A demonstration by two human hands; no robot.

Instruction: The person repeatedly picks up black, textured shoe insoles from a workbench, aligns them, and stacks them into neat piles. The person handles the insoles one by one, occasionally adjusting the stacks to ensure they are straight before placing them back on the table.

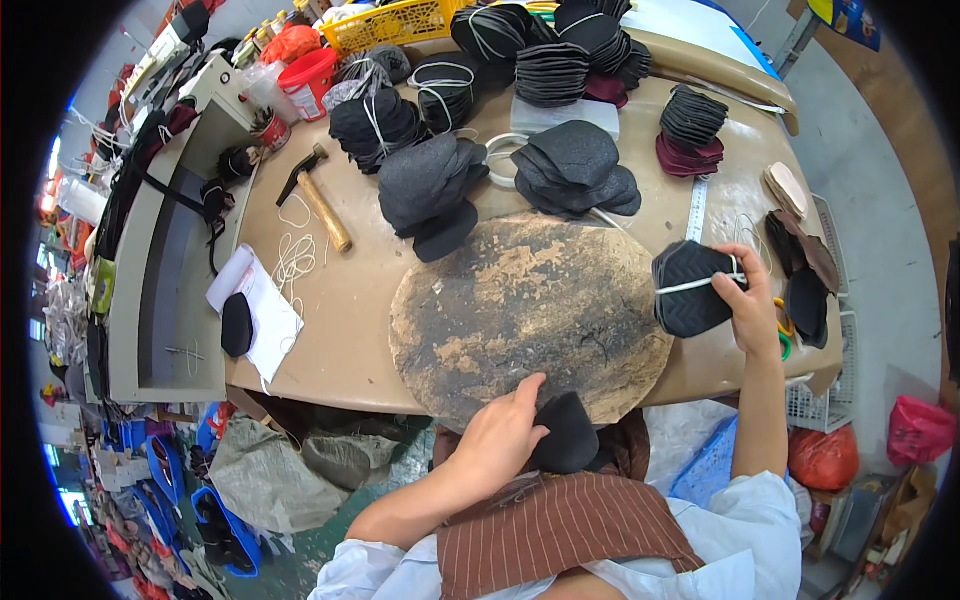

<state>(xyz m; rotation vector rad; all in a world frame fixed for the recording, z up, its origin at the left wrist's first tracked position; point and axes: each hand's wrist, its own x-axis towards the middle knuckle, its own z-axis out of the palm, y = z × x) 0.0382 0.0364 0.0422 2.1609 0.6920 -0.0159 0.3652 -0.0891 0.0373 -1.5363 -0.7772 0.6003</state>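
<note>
My right hand (752, 300) grips a bundle of black pieces (690, 292) at its right edge, fingers behind and thumb in front. A white cord crosses this bundle, and its top piece has a chevron pattern. The bundle is held over the right rim of a worn, roundish board (530, 310). My left hand (500, 432) lies at the board's near edge, index finger and thumb apart, with nothing seen between them. Just right of its thumb is a single black piece (567, 437), overlapping the board's near edge. My left hand's other fingers are mostly hidden.
Beyond the board lie loose dark pieces (575, 168) and a tied stack (378, 130). A hammer (322, 205) and white cord (293, 262) lie left, near papers (262, 315) with a black piece on them. A ruler (697, 212) and black-maroon stacks (692, 125) are at right.
</note>
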